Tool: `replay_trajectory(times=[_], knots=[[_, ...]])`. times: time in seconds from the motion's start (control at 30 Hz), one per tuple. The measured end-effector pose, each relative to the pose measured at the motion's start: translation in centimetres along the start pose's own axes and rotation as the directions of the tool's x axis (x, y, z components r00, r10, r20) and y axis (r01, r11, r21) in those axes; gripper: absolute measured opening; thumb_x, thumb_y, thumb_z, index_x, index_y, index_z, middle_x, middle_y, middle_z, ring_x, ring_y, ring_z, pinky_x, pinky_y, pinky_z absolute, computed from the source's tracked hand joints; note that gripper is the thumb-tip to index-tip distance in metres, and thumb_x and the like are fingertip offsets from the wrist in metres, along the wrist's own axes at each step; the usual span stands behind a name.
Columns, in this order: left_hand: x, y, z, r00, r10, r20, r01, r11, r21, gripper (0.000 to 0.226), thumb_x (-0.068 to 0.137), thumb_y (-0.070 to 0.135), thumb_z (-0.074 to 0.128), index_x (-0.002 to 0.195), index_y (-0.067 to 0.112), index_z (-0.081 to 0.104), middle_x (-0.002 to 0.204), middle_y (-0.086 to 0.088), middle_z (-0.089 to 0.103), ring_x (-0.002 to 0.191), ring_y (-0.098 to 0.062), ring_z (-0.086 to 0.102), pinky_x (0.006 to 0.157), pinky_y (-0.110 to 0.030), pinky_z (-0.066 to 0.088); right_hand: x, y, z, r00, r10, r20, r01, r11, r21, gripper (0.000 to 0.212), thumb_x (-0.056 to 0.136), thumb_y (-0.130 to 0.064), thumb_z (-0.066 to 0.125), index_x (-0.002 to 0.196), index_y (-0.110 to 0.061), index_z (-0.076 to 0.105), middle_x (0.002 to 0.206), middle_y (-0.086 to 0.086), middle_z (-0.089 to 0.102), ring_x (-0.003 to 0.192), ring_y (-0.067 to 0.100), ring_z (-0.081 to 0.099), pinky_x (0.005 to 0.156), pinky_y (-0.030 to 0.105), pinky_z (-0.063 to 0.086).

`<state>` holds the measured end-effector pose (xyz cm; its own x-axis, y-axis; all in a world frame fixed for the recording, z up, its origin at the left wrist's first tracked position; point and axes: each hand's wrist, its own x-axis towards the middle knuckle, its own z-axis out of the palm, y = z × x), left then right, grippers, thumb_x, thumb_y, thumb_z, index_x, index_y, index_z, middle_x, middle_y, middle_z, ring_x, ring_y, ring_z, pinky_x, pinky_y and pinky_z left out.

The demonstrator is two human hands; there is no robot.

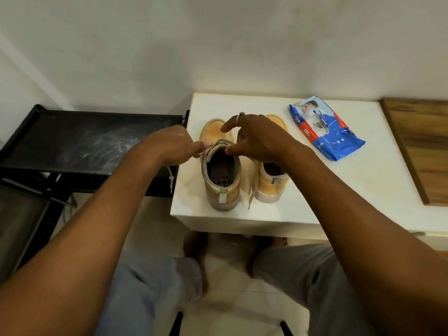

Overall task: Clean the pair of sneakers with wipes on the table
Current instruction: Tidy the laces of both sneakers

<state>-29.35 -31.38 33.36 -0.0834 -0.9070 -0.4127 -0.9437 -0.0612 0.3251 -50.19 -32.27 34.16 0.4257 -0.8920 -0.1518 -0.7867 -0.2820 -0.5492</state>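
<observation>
Over on the left there's a dusty black rack (92,139) right beside the white table (303,190). My left hand (173,144) is pinched shut on a shoelace (206,149) at the tongue of the left sneaker (219,166), and the loose end of it dangles off the table edge. My right hand (257,138) hovers over both shoes, fingers spread and loosely curled with nothing gripped, thumb near the left sneaker's collar. It's covering the middle of the right sneaker (270,185), which sits just beside the other one, heels toward me. Further right the blue wipes pack (327,128) lies flat on the table, then a wooden board (421,146).
</observation>
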Motion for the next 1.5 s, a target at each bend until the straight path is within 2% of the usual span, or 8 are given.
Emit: replay_trajectory(times=[0.23,0.47,0.7,0.8,0.9,1.03,1.17,1.5], knots=[[-0.6,0.4,-0.3,0.998,-0.049,0.05,0.047,0.998,0.037,0.048,0.099,0.055,0.05,0.102,0.017,0.08,0.122,-0.007,0.07,0.106,-0.022,0.063,0.09,-0.034,0.042,-0.2,-0.2,-1.2,0.993,0.014,0.119,-0.021,0.998,0.063,0.042,0.08,-0.024,0.077,0.117,-0.027,0.06,0.09,-0.012,0.06,0.08,0.008,0.061,0.069,0.02,0.048],[-1.5,1.1,-1.3,0.988,-0.077,-0.132,0.07,0.996,-0.056,0.058,0.101,0.058,0.041,0.094,0.012,0.077,0.089,-0.003,0.064,0.072,-0.012,0.052,0.079,-0.034,0.038,0.7,-0.5,0.0,0.978,0.001,-0.209,0.074,0.933,0.351,0.018,0.084,-0.021,0.068,0.101,-0.021,0.063,0.075,-0.006,0.068,0.065,0.003,0.064,0.064,0.017,0.05],[-2.3,1.1,-2.0,0.942,-0.152,-0.298,0.101,0.979,-0.179,0.062,0.098,0.062,0.044,0.089,0.008,0.073,0.08,-0.007,0.063,0.067,-0.015,0.051,0.061,-0.027,0.036,1.8,-2.6,1.7,0.947,-0.084,-0.311,0.195,0.918,0.346,0.05,0.087,-0.03,0.064,0.135,-0.028,0.048,0.111,-0.007,0.067,0.095,0.007,0.063,0.089,0.025,0.051],[-3.1,0.7,-2.4,0.905,-0.153,-0.397,0.055,0.968,-0.247,0.065,0.098,0.063,0.044,0.089,0.005,0.072,0.08,-0.01,0.066,0.066,-0.016,0.053,0.056,-0.024,0.033,2.0,-3.4,2.3,0.973,-0.123,-0.194,0.167,0.958,0.235,0.065,0.084,-0.034,0.061,0.145,-0.033,0.038,0.133,-0.004,0.057,0.109,0.011,0.057,0.104,0.05,0.041],[-3.7,0.7,-2.8,0.846,-0.117,-0.521,-0.038,0.96,-0.277,0.067,0.098,0.062,0.044,0.085,0.002,0.069,0.078,-0.016,0.065,0.062,-0.018,0.052,0.058,-0.026,0.036,1.8,-3.9,2.9,0.985,-0.168,-0.033,0.17,0.949,0.265,0.077,0.082,-0.034,0.058,0.152,-0.031,0.026,0.139,-0.003,0.052,0.112,0.012,0.055,0.102,0.042,0.045],[-3.8,1.2,-2.9,0.776,-0.097,-0.623,-0.151,0.931,-0.332,0.064,0.1,0.058,0.045,0.069,0.004,0.058,0.062,-0.007,0.055,0.054,-0.014,0.048,0.056,-0.024,0.034,2.0,-3.5,3.2,0.974,-0.223,0.034,0.201,0.927,0.316,0.076,0.088,-0.016,0.061,0.154,-0.024,0.024,0.128,-0.002,0.063,0.106,0.009,0.062,0.097,0.033,0.051],[-3.3,1.4,-2.6,0.727,-0.109,-0.678,-0.219,0.899,-0.38,0.067,0.101,0.059,0.042,0.08,0.0,0.067,0.067,-0.002,0.062,0.056,-0.007,0.052,0.053,-0.022,0.034,1.9,-3.3,2.5,0.963,-0.255,-0.094,0.269,0.848,0.457,0.032,0.098,-0.015,0.057,0.129,-0.009,0.059,0.095,0.002,0.075,0.088,0.012,0.071,0.089,0.032,0.056],[0.3,1.2,0.8,0.934,0.13,-0.333,-0.251,0.901,-0.353,0.021,0.105,0.026,0.049,0.119,0.028,0.065,0.106,0.014,0.061,0.097,-0.008,0.059,0.076,-0.025,0.045,1.9,-1.2,1.4,0.935,0.005,-0.355,0.204,0.812,0.547,0.016,0.096,-0.022,0.061,0.1,-0.01,0.07,0.084,0.001,0.074,0.074,0.011,0.071,0.067,0.024,0.056]])
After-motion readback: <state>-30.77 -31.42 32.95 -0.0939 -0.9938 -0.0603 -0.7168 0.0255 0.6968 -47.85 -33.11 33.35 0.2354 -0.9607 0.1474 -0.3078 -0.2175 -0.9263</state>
